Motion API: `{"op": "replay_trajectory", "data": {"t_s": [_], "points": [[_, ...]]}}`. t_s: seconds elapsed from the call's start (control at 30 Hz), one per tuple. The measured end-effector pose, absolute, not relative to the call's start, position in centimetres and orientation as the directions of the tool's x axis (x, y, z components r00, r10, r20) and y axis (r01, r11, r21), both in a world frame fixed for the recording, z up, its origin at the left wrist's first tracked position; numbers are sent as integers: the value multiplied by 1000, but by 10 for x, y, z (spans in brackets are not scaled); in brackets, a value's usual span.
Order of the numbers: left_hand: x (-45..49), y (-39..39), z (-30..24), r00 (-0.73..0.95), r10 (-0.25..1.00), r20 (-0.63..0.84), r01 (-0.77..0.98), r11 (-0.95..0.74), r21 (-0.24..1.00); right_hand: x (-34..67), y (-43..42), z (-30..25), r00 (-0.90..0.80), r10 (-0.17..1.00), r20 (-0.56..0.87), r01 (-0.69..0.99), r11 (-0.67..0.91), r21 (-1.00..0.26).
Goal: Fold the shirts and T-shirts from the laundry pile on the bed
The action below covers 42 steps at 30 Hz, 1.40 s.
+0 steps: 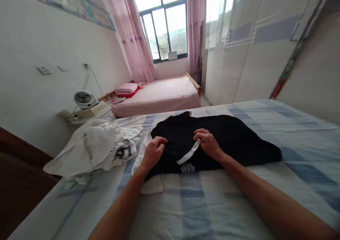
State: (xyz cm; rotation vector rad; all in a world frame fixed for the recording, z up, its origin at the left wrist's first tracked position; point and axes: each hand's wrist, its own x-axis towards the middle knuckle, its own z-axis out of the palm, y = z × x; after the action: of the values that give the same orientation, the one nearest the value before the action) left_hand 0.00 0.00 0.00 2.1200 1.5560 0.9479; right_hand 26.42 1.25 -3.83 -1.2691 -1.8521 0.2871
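Creases may mar the black cloth garment [233, 135] if the right hand [207, 142] tugs its pinched narrow white fabric strip [188, 156]; left hand [154, 150], at the garment's left end, has unclear grip.

The garment [233, 137] is plain black, with a white strip [188, 155] across it and a pale grey-white print [187, 168] near its lower edge. The bedsheet [170, 211] is whitish, crossed by broad blue bands and blocks. The heaped cloths [97, 144] are white, one part patterned in navy. The far bed's cover [167, 91] is pink, as are the curtains [130, 38]; the wardrobe [239, 66] is glossy white with a greyish-lilac band.
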Motion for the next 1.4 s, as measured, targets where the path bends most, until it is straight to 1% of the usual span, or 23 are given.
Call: {"op": "replay_trajectory", "data": {"t_s": [0.17, 0.23, 0.3, 0.37, 0.47, 0.53, 0.6, 0.67, 0.8, 0.87, 1.0, 1.03, 1.1, 1.17, 1.23, 1.3, 1.33, 1.4], "points": [[2, 0, 1, 204, 956, 212, 800, -287, 527, 260, 5, -26, -72, 853, 517, 574, 459, -678], [1, 0, 2, 216, 959, 183, 826, -279, 489, 257, 1, -21, -74, 851, 519, 574, 462, -676], [-4, 0, 4, 226, 959, 169, 832, -280, 479, 253, -4, -19, -97, 857, 505, 613, 451, -648], [-10, -1, 7, 294, 942, 160, 799, -334, 500, 250, -6, -21, -128, 870, 476, 666, 431, -609], [-18, -3, 9, 435, 884, 171, 722, -456, 521, 248, -6, -26, -162, 884, 439, 717, 411, -564], [-19, -3, 8, 472, 856, 209, 712, -510, 483, 248, -5, -29, -170, 886, 432, 726, 409, -553], [-16, -4, 5, 479, 845, 238, 737, -534, 414, 249, -4, -30, -173, 884, 433, 728, 411, -548], [-13, -3, 2, 428, 864, 264, 792, -500, 351, 249, -3, -30, -174, 884, 435, 730, 412, -545], [-8, -3, -3, 211, 904, 372, 897, -330, 295, 250, -3, -30, -180, 881, 437, 735, 416, -536], [-7, -3, -6, 180, 910, 372, 925, -285, 250, 250, -2, -31, -186, 881, 436, 744, 416, -523], [-7, -2, -9, 117, 942, 314, 978, -164, 130, 250, -1, -33, -187, 881, 435, 758, 411, -506], [-6, -2, -8, 94, 940, 329, 984, -138, 116, 249, -1, -32, -180, 879, 441, 762, 408, -503], [-3, -4, -3, 74, 915, 397, 981, -138, 133, 247, -4, -27, -166, 861, 481, 771, 417, -481], [3, -8, 3, 145, 874, 464, 952, -251, 177, 242, -10, -21, -194, 812, 551, 777, 470, -419], [13, -15, 5, 319, 824, 468, 881, -440, 174, 235, -17, -18, -304, 747, 591, 770, 558, -309], [22, -22, 0, 504, 777, 377, 803, -582, 126, 229, -23, -20, -438, 709, 552, 759, 622, -196], [25, -25, -4, 552, 774, 309, 789, -605, 107, 227, -25, -24, -482, 714, 508, 763, 627, -157], [28, -28, -14, 546, 817, 185, 818, -568, 89, 226, -26, -33, -504, 761, 408, 797, 592, -119]]}}
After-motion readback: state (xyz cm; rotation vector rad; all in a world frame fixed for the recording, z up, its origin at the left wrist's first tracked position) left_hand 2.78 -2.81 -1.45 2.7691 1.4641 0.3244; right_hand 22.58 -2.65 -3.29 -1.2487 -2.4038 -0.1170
